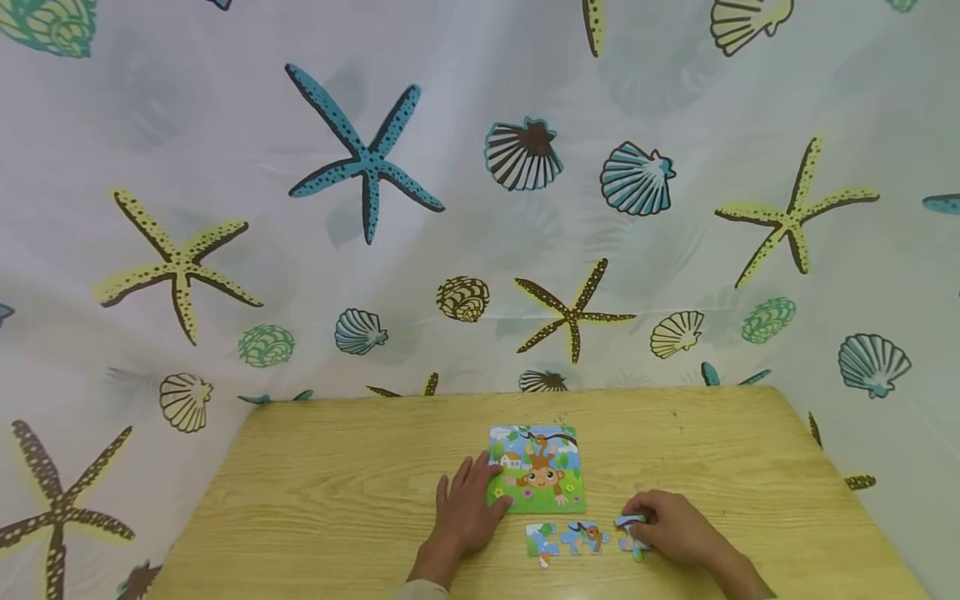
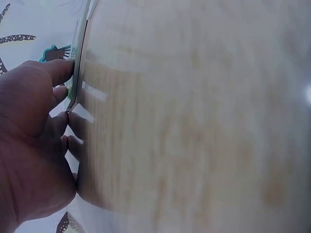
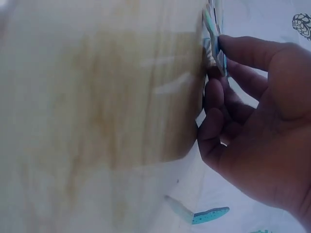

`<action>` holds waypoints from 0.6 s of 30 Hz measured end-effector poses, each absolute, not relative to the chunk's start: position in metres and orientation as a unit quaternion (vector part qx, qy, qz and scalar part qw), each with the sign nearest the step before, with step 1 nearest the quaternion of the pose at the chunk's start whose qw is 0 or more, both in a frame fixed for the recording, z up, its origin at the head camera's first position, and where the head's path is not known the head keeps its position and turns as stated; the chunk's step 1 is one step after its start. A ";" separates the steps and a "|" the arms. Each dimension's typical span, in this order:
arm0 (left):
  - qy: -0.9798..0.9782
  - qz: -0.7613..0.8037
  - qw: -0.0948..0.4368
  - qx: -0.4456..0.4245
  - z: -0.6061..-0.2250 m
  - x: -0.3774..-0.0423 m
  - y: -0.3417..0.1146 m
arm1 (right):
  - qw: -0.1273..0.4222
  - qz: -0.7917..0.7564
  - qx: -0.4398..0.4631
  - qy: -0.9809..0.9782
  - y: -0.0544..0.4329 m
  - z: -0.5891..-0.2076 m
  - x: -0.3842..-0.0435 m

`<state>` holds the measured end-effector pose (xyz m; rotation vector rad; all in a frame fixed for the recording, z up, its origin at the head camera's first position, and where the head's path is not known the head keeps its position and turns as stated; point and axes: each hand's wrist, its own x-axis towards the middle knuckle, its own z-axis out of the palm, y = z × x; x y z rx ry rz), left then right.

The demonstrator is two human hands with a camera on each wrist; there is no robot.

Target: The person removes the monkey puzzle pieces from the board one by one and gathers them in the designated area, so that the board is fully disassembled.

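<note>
Pinching a puzzle piece [image 1: 636, 533] between thumb and curled fingers, the right hand [image 1: 671, 525] is at the lower right of the head view; the right wrist view shows that piece nearly edge-on and tilted. The left hand [image 1: 467, 508] lies at lower centre, its fingers extended and slightly spread, grasping nothing, with the thumb and a fingertip at the left edge of a picture board [image 1: 525, 492]. This board lies flat below the middle of the frame, showing a monkey [image 1: 543, 475] head down. Just beneath it sit a left piece [image 1: 542, 542] and a middle piece [image 1: 587, 538], side by side; whether they touch, I cannot tell. The held piece is right of both, apart from them. All this is on a wooden table [image 1: 337, 483] across the bottom of the frame. Behind hangs a white cloth [image 1: 450, 217] printed with starfish [image 1: 367, 160] and shells [image 1: 522, 157].
</note>
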<state>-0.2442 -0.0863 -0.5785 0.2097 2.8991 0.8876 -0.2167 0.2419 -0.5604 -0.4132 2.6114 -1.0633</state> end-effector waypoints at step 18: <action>0.959 0.276 0.028 0.060 -0.579 -0.248 -0.098 | 0.092 -0.331 -0.213 0.915 0.192 -0.553 -0.249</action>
